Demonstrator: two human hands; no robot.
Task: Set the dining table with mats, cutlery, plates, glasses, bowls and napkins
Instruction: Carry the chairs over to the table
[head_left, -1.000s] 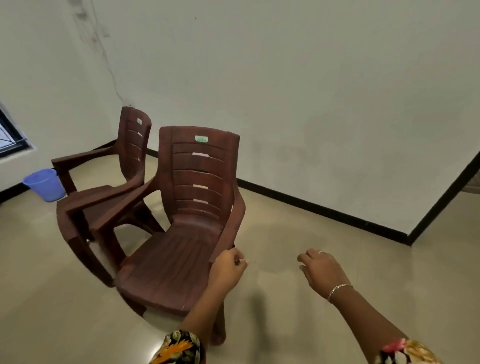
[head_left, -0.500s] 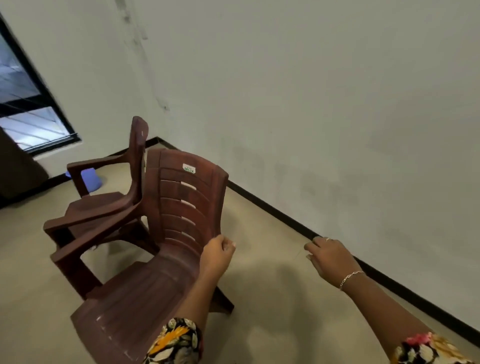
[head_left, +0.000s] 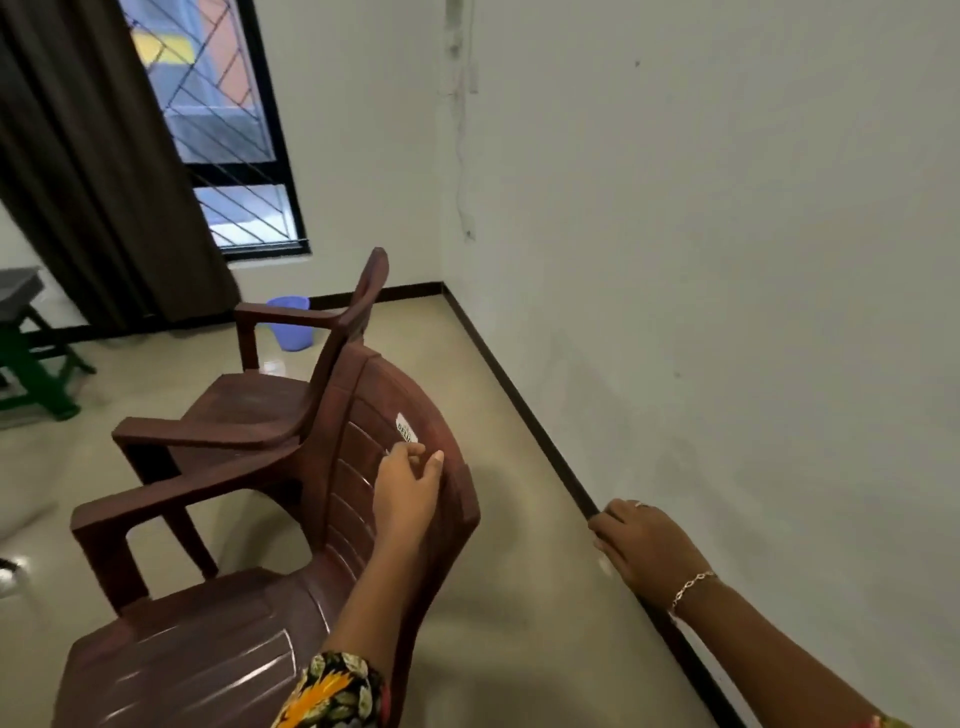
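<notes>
Left hand (head_left: 408, 491) is on the near chair's (head_left: 208, 660) backrest, just below its white sticker (head_left: 406, 429). Fingers are bent against the slats; can't tell if that's an actual grip. Right hand (head_left: 644, 545) is off to the chair's right, in the air, loosely curled, holding nothing. Second chair (head_left: 260, 405) sits just behind the near chair. Blue bucket (head_left: 293, 338) is farther behind, by the wall.

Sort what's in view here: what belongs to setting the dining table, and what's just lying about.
In the job, likely: near brown plastic armchair, left hand at its backrest; free right hand. No mats, cutlery or plates in view.
Lying about: second brown plastic armchair behind it; blue plastic bucket; dark brown curtain; green-legged stool.
</notes>
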